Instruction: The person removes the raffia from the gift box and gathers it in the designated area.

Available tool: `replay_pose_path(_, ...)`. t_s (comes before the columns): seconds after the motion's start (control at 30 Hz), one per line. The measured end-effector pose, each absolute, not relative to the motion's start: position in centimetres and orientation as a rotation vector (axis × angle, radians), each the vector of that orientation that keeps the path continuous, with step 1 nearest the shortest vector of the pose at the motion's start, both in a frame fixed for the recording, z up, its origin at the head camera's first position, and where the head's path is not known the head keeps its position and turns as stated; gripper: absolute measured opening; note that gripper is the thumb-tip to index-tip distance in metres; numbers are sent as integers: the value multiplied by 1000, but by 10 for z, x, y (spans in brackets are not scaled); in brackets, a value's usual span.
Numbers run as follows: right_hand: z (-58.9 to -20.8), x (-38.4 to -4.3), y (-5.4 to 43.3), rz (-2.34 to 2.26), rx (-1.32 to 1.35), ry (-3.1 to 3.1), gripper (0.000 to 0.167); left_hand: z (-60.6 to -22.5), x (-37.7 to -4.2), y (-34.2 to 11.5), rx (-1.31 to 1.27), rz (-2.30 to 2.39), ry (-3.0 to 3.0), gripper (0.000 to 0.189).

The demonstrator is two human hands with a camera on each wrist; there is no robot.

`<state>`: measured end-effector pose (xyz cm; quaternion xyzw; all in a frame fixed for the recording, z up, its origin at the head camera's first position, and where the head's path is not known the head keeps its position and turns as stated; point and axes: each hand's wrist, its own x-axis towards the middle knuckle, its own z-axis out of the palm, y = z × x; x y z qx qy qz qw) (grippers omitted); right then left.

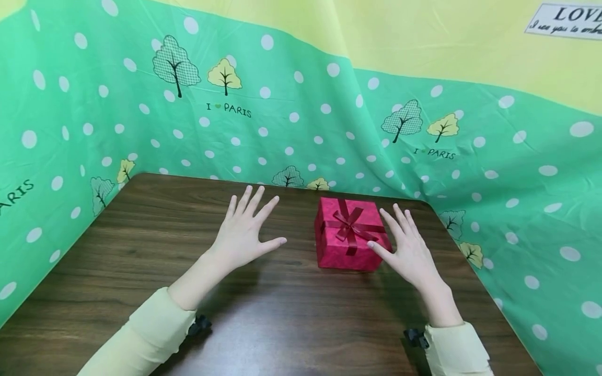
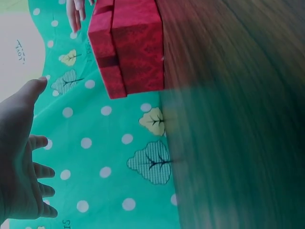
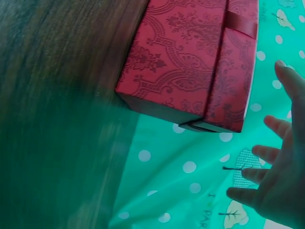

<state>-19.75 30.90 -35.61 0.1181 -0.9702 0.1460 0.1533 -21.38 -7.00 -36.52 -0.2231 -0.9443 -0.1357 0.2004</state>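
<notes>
A red gift box with a lid and a dark red ribbon bow sits on the wooden table, right of the middle. My right hand is at the box's right side, fingers spread and straight, the thumb overlapping the lid's corner in the head view. To the left of the box, my left hand hovers with fingers spread and nothing in it. Both wrist views show the box's patterned side, in the left one and in the right one, with a gap between it and each hand.
The dark wooden table has rounded far corners. Behind and beside it hangs a green and yellow curtain with white dots and printed trees. A small black device shows at the left cuff, another at the right cuff.
</notes>
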Motion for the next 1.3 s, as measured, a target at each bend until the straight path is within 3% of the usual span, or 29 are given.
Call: replay_pose_path(1.3,-384,-217,336,918,448,-2950,84,-396,-243,12,-874,-654,-2720,86)
